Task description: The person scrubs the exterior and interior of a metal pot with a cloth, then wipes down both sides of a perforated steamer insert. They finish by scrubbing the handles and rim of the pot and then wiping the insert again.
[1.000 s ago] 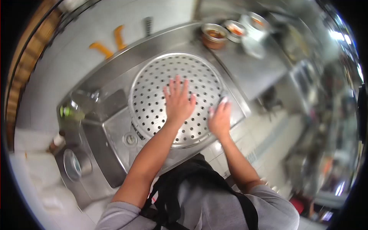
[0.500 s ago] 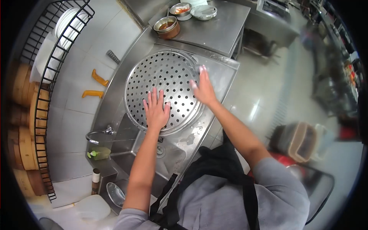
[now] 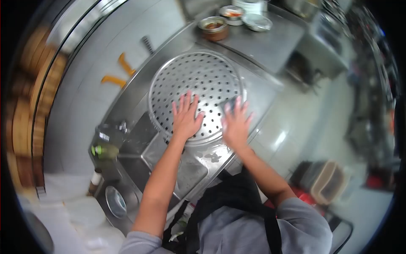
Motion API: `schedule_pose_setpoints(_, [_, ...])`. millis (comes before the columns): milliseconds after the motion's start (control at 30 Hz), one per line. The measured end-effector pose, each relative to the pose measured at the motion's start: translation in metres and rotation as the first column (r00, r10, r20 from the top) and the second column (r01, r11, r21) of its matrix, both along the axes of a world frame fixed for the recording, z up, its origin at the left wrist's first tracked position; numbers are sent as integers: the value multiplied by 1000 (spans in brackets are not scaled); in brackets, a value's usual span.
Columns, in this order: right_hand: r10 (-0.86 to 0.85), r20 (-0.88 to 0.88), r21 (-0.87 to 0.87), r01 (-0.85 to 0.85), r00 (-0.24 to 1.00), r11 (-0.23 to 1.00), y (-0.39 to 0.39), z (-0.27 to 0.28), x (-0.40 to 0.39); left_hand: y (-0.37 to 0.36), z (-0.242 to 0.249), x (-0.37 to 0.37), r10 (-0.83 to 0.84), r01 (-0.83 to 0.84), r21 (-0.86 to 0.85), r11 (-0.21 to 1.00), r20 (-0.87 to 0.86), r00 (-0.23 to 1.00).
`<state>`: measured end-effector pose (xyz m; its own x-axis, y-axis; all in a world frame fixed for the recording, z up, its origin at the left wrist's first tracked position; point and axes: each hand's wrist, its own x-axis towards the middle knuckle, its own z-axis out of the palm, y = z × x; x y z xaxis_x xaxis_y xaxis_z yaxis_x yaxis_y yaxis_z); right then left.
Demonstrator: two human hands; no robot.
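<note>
while the view is blurred by motion, i see my left hand (image 3: pixel 185 117) pressed flat, fingers spread, on the perforated steamer tray (image 3: pixel 195 84), which lies over the steel sink (image 3: pixel 169 156). my right hand (image 3: pixel 235 122) rests open at the tray's near right edge, fingers splayed, gripping nothing. a bowl of sauce (image 3: pixel 214 28) stands on the counter (image 3: pixel 270 46) beyond the tray.

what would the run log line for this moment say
left hand: flat on round perforated steel tray | right hand: spread on tray's near-right rim | tray: lying over steel sink | brown bowl: on counter behind
</note>
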<state>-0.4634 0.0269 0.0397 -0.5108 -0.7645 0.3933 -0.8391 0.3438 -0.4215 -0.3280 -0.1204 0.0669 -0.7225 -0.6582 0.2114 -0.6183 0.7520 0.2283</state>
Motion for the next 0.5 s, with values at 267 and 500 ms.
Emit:
schedule_pose_setpoints(267, [379,-135,195,-351,915,916,9,21,-39,-15,-113,150,785,-515,634,578,-605,136])
schedule_pose_setpoints(500, [818,-59,401,-737,572,544,26,55,-28,18,-156,120,950,244,931,270,-217,-222])
